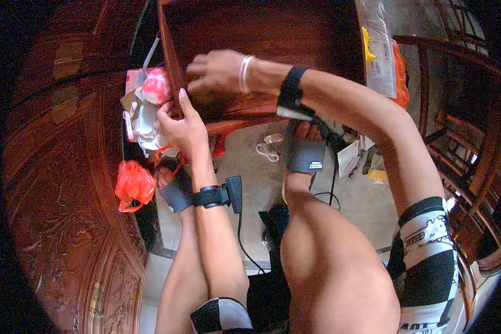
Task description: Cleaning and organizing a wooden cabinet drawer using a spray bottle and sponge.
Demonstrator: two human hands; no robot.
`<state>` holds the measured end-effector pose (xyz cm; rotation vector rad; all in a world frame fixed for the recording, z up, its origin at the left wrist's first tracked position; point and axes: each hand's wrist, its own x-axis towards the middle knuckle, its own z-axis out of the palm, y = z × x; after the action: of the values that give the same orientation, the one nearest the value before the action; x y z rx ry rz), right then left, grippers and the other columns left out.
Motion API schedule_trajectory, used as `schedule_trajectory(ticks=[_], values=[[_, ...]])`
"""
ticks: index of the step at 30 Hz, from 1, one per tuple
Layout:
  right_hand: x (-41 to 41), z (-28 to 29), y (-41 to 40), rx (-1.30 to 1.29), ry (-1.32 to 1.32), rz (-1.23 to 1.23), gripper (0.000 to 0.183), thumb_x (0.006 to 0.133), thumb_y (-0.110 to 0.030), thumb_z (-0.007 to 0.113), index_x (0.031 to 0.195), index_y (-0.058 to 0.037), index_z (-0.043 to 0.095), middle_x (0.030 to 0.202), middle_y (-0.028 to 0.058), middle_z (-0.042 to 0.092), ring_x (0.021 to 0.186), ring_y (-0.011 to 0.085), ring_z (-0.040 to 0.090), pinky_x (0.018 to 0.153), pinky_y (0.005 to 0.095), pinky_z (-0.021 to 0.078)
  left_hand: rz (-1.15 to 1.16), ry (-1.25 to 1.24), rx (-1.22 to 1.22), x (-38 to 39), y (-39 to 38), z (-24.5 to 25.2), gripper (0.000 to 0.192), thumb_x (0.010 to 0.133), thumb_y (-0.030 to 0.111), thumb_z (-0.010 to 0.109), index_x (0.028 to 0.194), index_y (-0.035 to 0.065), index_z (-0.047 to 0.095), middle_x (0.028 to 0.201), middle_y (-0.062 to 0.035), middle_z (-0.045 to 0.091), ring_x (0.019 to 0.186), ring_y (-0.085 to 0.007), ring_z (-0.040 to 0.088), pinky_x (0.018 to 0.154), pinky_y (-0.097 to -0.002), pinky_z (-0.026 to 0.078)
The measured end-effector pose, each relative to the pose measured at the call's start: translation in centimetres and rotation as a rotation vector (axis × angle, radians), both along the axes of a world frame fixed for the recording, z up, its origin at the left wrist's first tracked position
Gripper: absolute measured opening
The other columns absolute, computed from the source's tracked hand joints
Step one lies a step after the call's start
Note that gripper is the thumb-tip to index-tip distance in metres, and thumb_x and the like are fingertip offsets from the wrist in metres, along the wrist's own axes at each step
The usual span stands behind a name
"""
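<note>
A reddish-brown wooden drawer or box [259, 33] stands open before me. My left hand [185, 129] grips the near end of its left side panel [173, 54], with the thumb laid along the wood and the fingers curled at the edge. My right hand [217, 71] reaches across the inside, its fingers close to that same panel. Motion blurs it, so I cannot tell whether it holds anything. Just beyond the panel sit a pink-and-white fluffy thing [156, 85] and crumpled white plastic or paper [148, 125].
A red plastic bag [134, 185] lies at the left beside a carved wooden door [79, 217]. On the floor are a coiled white cable [268, 151] and papers [350, 156]. Clear plastic packaging [380, 54] rests at the drawer's right. A black cord [242, 238] hangs from my left wrist strap.
</note>
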<state>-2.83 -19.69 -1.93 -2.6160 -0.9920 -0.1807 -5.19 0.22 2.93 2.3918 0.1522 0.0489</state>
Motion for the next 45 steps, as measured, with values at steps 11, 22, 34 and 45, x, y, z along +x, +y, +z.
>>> schedule_trajectory(ticks=[11, 22, 34, 45], values=[[-2.0, 1.1, -6.5, -0.137, 0.209, -0.261, 0.049, 0.086, -0.014, 0.067, 0.134, -0.0207, 0.059, 0.142, 0.0166, 0.053, 0.128, 0.0388, 0.054, 0.105, 0.0473, 0.0508, 0.017, 0.106, -0.021, -0.2, -0.2, 1.5, 0.070, 0.088, 0.056, 0.071, 0.114, -0.0077, 0.062, 0.113, -0.0254, 0.066, 0.106, -0.0366, 0.062, 0.096, -0.0444, 0.047], [-1.7, 4.5, -13.8, -0.067, 0.136, -0.478, 0.037, 0.084, -0.024, 0.072, 0.115, -0.0086, 0.063, 0.112, 0.0182, 0.063, 0.107, 0.0414, 0.058, 0.092, 0.0480, 0.0499, 0.024, 0.050, 0.049, -0.1, -0.4, 1.2, 0.067, 0.088, 0.055, 0.072, 0.112, -0.0069, 0.063, 0.112, -0.0255, 0.067, 0.106, -0.0365, 0.062, 0.097, -0.0447, 0.046], [-6.4, 4.7, -17.0, -0.265, 0.249, -0.375, 0.045, 0.087, -0.011, 0.060, 0.132, -0.0172, 0.061, 0.137, 0.0127, 0.056, 0.124, 0.0381, 0.056, 0.105, 0.0471, 0.0505, 0.033, 0.073, 0.048, 0.0, -0.8, 2.0, 0.071, 0.088, 0.059, 0.071, 0.113, -0.0072, 0.063, 0.114, -0.0264, 0.066, 0.109, -0.0393, 0.061, 0.098, -0.0467, 0.046], [-16.7, 0.1, -15.9, -0.194, 0.383, -0.079, 0.046, 0.090, -0.013, 0.060, 0.135, -0.0159, 0.058, 0.149, 0.0177, 0.047, 0.136, 0.0428, 0.045, 0.119, 0.0504, 0.0364, 0.015, 0.021, -0.053, -0.3, -1.7, 1.0, 0.055, 0.090, 0.049, 0.073, 0.102, -0.0038, 0.063, 0.101, -0.0222, 0.068, 0.094, -0.0368, 0.064, 0.088, -0.0461, 0.048]])
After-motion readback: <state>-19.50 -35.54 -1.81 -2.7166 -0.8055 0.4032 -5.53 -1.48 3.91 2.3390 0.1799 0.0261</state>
